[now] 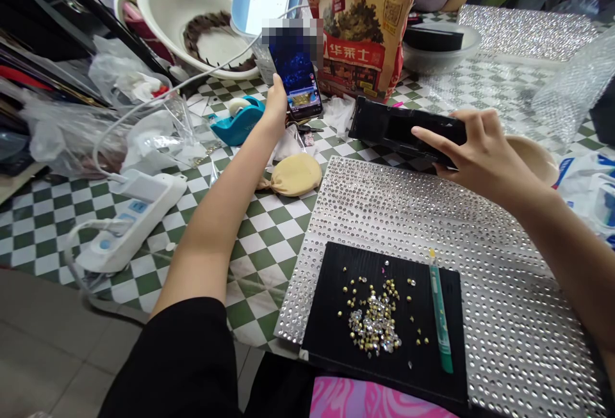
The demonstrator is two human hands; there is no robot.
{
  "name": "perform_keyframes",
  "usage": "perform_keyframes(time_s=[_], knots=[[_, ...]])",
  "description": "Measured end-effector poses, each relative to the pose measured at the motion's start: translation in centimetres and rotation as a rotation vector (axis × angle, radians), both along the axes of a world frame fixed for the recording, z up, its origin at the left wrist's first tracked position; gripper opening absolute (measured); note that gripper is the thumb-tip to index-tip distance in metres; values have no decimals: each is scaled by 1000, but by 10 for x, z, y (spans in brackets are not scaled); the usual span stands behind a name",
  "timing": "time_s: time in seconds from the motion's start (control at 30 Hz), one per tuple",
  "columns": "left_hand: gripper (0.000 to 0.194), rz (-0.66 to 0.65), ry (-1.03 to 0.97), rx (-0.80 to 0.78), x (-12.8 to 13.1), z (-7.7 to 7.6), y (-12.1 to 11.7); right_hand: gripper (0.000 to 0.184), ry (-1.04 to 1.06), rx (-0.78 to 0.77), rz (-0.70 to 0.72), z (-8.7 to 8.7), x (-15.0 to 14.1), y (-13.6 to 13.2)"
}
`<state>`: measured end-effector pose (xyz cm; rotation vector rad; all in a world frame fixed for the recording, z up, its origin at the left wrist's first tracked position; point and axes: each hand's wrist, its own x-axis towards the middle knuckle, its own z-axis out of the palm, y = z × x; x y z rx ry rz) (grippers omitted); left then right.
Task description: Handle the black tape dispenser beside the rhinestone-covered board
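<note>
My left hand (277, 103) is closed round the left edge of a smartphone (294, 79), thumb at its side and the other fingers hidden. The phone's screen is lit, in front of a paper bag. In my right hand (485, 152) is a long black rectangular object (398, 128), held tilted above the far edge of a rhinestone-studded sheet (384, 203); its exact kind is unclear. Near me on that sheet lies a black ridged tray (331, 315), carrying a pile of loose rhinestones (375, 322) and a green pen (441, 315) with a yellow tip.
A blue tape dispenser (239, 125) and a beige pouch (296, 175) lie by my left forearm. At left is a power strip (129, 226) with a white cable. Behind stand a white basin (163, 5) and the printed paper bag (360, 27). A bowl (533, 159) sits at right.
</note>
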<state>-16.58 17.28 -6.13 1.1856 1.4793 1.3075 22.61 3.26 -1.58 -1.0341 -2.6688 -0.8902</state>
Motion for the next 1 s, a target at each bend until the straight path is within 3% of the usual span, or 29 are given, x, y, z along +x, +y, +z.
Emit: perform_keyframes(time_s=[0.23, 0.33, 0.5, 0.7, 0.8, 1.0], knots=[[65, 57, 22, -61, 6, 7, -5, 48, 81, -6, 67, -7, 8, 7], [62, 33, -42, -34, 3, 2, -1, 53, 94, 15, 87, -8, 8, 8], [61, 26, -81, 5, -3, -7, 8, 78, 15, 21, 42, -2, 2, 2], [58, 18, -94, 13, -6, -11, 12, 48, 95, -37, 85, -5, 6, 6], [55, 23, -101, 9, -6, -11, 12, 45, 122, -55, 98, -7, 9, 8], [57, 0, -48, 80, -8, -11, 14, 75, 43, 26, 64, -4, 3, 4]])
